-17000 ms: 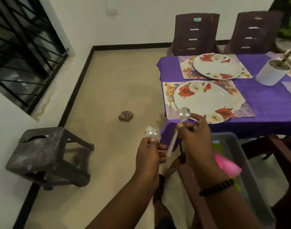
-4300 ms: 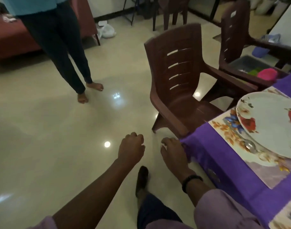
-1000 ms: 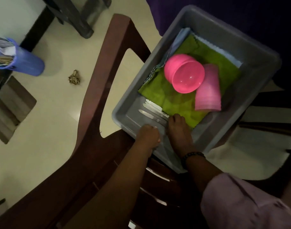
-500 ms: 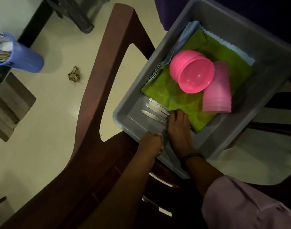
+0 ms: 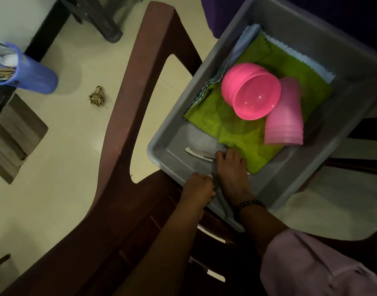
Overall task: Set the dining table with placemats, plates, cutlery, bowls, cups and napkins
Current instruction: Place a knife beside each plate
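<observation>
Head view: cutlery collection. Right hand (image 5: 230, 167) fingers curl onto knives (image 5: 199, 154) in tub (image 5: 324, 45); left hand (image 5: 197, 185) pinches one handle. Next: lift clear.

Grey tub (image 5: 324, 37); green napkin (image 5: 243, 133); pink bowls (image 5: 250, 92).

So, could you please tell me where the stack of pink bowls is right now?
In the head view, the pink bowls lie tipped on their side on the green cloth inside the grey tub, right of centre, against the pink cups.
</observation>
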